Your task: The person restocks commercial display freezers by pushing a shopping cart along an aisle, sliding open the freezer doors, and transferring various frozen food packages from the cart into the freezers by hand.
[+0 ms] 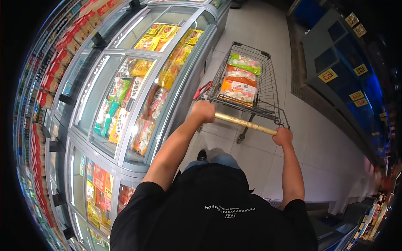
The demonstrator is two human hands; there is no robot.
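Both my hands are wrapped around the yellow handle point(245, 122) of a wire shopping cart point(271, 71). My left hand point(204, 111) is closed on the handle's left end, beside a red part point(202, 90) of the cart. At the right end my right hand point(283, 137) grips the same bar. Several bags of frozen food lie stacked in the basket: a green-and-white bag point(244, 62) at the far end, an orange-topped bag point(241, 73) in the middle, and an orange-and-white bag point(238, 90) nearest me.
Along my left runs a glass-topped freezer point(121, 163) with colourful bags inside. Shelves of red-topped packages point(63, 62) stand behind it. On the right is a dark display unit point(331, 54) with yellow price tags point(328, 75). Pale floor tiles point(264, 21) stretch ahead between them.
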